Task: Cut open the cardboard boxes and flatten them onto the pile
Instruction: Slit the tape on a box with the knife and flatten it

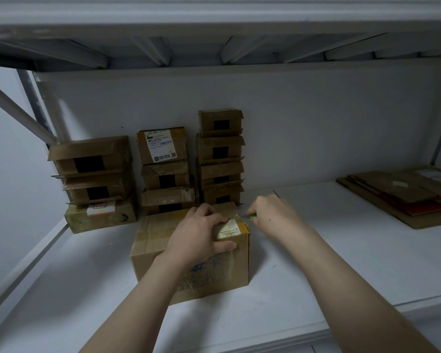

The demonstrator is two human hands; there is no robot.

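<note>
On the far left of a white shelf [316,263], against the back wall, stand three stacks of small cardboard boxes [163,171]. Most lie on their sides with the flaps loose and the dark insides showing.

In front of them, at the centre of the shelf, sits the taped cardboard box [153,233] being worked on. It is closed, wrapped in glossy clear tape and somewhat dented. The left hand [199,235] clasps its top right corner, with the fingers bent over the top beside a white label [228,229] and the thumb lying along the front face.

Just right of that corner, the right hand [270,212] is curled around a green-handled cutter [252,215]. Its tip points at the box's top edge. Whether the blade touches the tape cannot be told.

At the far right, well apart, lies the pile of flattened cardboard [405,197].

The box looks stiff along its edges but soft in the panels, and probably light enough to slide under the blade. The tape would be slippery. It is best steadied by pressing down near a corner, with the fingers kept off the seam.
</note>
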